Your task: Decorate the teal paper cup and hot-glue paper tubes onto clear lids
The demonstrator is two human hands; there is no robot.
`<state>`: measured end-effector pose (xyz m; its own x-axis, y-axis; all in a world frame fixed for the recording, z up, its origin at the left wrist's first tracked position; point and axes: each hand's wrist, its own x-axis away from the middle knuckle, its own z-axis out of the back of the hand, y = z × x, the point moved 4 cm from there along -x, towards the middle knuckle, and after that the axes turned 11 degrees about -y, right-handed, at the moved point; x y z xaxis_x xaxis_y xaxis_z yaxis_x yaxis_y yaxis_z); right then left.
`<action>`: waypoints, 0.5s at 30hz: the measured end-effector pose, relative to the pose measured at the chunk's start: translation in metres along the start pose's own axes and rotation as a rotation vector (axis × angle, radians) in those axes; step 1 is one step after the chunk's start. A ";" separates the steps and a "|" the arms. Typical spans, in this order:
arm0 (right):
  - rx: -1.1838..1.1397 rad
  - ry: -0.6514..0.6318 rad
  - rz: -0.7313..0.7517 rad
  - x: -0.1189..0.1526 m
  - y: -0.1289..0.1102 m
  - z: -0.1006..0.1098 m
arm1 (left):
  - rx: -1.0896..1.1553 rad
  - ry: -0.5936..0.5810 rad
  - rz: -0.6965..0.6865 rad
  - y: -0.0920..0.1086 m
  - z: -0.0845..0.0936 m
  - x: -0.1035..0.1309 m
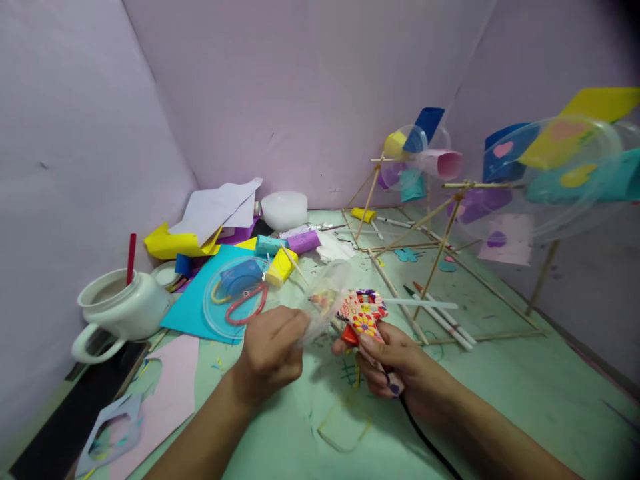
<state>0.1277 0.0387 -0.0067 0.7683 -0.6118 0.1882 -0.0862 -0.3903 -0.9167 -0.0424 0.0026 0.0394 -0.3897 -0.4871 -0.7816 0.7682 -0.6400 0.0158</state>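
While the left hand (273, 343) is pinching the rim of a clear plastic disc (327, 283) between narrowed fingers, the right hand (390, 363) is gripping a flower-patterned glue gun (365, 313), its fingers wrapping around the handle near the orange trigger (350, 335); the disc is standing tilted just in front of the gun's nozzle end, above the green table (310, 430); whether nozzle and disc are touching, I cannot tell. A pale glue stick (430, 304) is jutting from the back of the gun; a black cord (423, 437) is trailing from the handle.

Left of the hands, a second clear disc (209, 313) is lying partly over a blue sheet (183, 310), with red-handled scissors (247, 305) resting on it; a yellow paper roll (282, 267) is sitting near the purple roll (303, 241); farther left, a white pot (135, 310) is holding an upright red stick (131, 259). On the right, two stick frames (440, 257) are carrying clear discs with coloured paper pieces (505, 150); white paper sticks (447, 325) are lying beside the nearer frame's legs.
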 end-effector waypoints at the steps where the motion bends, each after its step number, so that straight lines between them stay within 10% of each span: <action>1: 0.022 -0.002 -0.006 0.000 0.000 0.000 | -0.019 0.005 -0.019 0.001 0.000 0.000; 4: 0.419 0.074 0.117 0.001 -0.008 0.005 | 0.011 0.051 0.111 0.000 0.005 -0.005; 10: 1.507 0.279 0.496 0.007 -0.025 0.000 | 0.645 -0.105 0.815 -0.029 0.004 -0.009; 15: 1.648 0.312 0.601 0.009 -0.028 -0.005 | 0.904 -0.114 1.033 -0.037 0.005 -0.005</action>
<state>0.1338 0.0401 0.0224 0.7191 -0.5687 -0.3992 0.5313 0.8203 -0.2117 -0.0721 0.0257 0.0459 0.0779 -0.9905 -0.1131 0.1537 -0.1001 0.9830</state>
